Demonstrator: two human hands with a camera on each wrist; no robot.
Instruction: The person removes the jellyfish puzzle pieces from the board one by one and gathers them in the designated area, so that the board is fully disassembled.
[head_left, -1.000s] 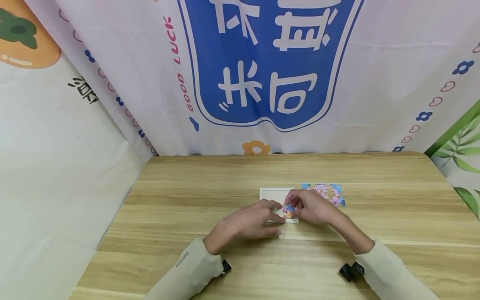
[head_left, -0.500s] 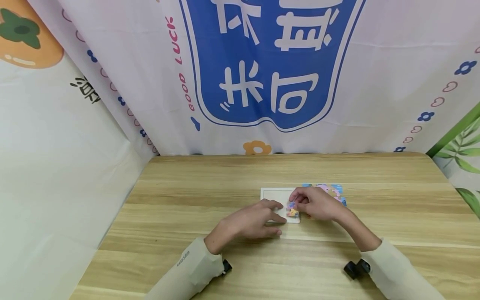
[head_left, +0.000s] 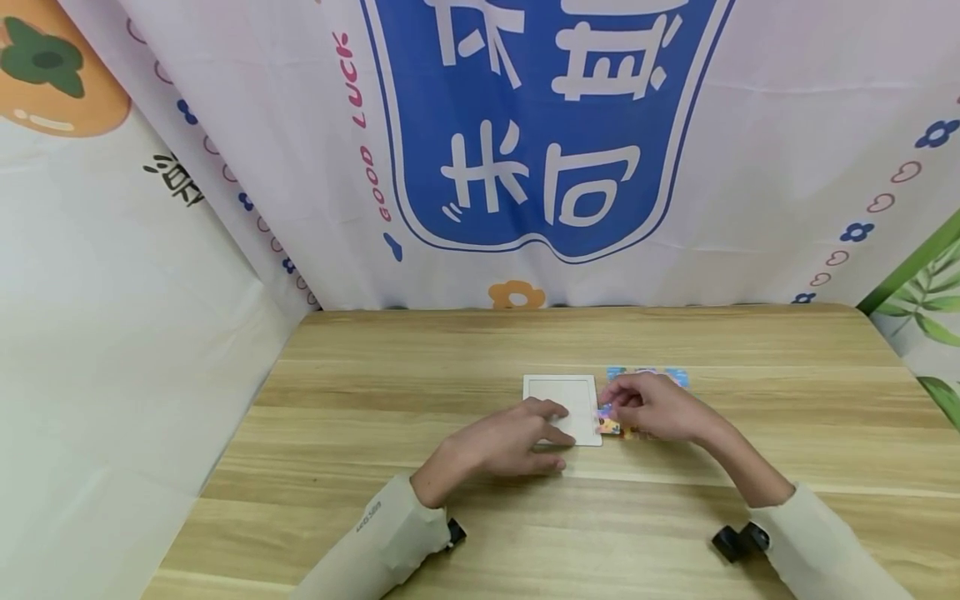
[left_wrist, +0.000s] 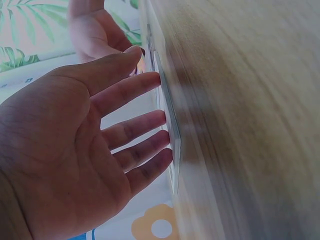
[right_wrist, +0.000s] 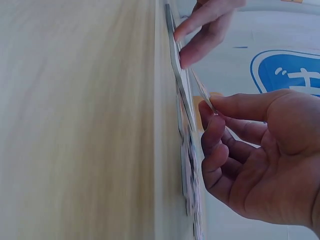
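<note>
In the head view my left hand (head_left: 508,437) rests its fingertips on a thin white puzzle tray (head_left: 555,388), with the fingers nearly straight and apart. Just right of the tray my right hand (head_left: 663,408) pinches a small colourful jigsaw puzzle piece (head_left: 609,424). The right wrist view shows that puzzle piece (right_wrist: 200,86) between thumb and fingertip, tilted and raised off the surface. Under and behind my right hand lie other puzzle pieces (head_left: 675,377) with blue and pink print, partly hidden by the hand. In the left wrist view the tray's edge (left_wrist: 172,130) lies beneath the fingertips.
The wooden table (head_left: 375,400) bears the tray and the pieces near its middle. A printed white cloth (head_left: 757,167) hangs along the back edge, and pale sheeting (head_left: 135,350) stands at the left. Black wrist cameras (head_left: 738,542) sit by the sleeves.
My right hand has moved right, carrying the puzzle piece from over the tray's right side to just beyond its edge, over the other pieces. My left hand has stayed on the tray.
</note>
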